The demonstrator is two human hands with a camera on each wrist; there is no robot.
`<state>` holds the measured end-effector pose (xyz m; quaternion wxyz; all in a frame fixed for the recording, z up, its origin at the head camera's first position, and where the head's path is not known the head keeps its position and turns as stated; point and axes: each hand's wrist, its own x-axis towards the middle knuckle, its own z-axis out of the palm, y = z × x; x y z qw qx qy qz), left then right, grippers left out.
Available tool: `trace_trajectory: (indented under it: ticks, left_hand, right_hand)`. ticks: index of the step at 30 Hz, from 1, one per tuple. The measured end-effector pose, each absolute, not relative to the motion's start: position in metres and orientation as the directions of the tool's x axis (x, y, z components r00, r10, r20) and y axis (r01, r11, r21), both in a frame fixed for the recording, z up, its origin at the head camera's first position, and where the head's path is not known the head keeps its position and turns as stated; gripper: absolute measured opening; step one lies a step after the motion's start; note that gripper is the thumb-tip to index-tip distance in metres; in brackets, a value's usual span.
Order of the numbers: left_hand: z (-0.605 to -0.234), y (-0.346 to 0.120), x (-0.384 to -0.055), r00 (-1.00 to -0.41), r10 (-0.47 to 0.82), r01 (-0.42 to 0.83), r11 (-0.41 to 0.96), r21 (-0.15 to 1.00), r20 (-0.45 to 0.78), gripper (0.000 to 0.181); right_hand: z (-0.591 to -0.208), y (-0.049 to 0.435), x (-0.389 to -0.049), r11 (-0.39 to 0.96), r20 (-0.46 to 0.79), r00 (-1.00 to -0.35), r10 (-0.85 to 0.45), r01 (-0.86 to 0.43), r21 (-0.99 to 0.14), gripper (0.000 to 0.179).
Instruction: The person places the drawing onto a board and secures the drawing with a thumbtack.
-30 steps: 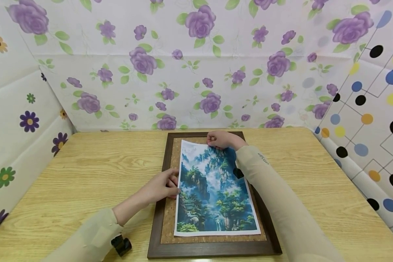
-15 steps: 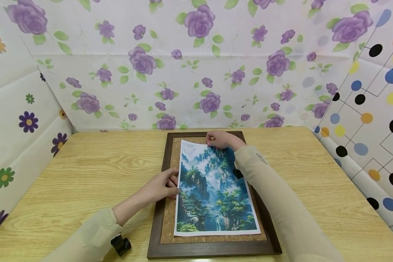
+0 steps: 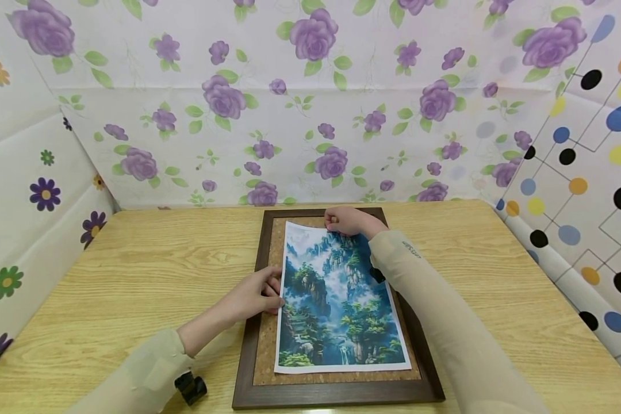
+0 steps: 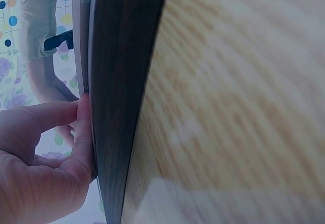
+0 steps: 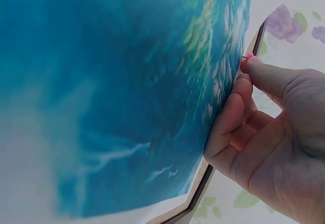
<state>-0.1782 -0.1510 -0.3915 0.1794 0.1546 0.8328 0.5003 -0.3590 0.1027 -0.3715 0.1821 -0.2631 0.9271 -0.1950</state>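
Observation:
A printed landscape poster (image 3: 336, 299) with mountains, trees and waterfalls lies over a cork board (image 3: 269, 345) in a dark brown wooden frame (image 3: 336, 394). At its left edge is my left hand (image 3: 256, 293), thumb on the paper's margin and fingers curled beside it; whether fingertips reach underneath is hard to see. My right hand (image 3: 349, 221) is at the poster's top edge. Between its thumb and index finger it pinches a pink push pin (image 5: 249, 57), whose metal point faces the poster. How far the point enters the paper cannot be told.
The board lies on a light wood-grain table (image 3: 176, 264). Behind it stands a backdrop (image 3: 269, 126) with purple roses, and side sheets flank the table. Each wrist carries a dark camera mount, one a black clip (image 3: 190, 387) below the left sleeve.

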Motion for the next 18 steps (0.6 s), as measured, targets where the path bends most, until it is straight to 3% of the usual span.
trace_trajectory:
  ticks: [18]
  left_hand:
    - [-0.3908,-0.1511,-0.1789,-0.880,0.454,0.093,0.451,0.888,-0.138,0.070]
  right_hand:
    - [-0.3777,0.1086,-0.3650,0.722,-0.124,-0.744,-0.657,-0.573,-0.389,0.013]
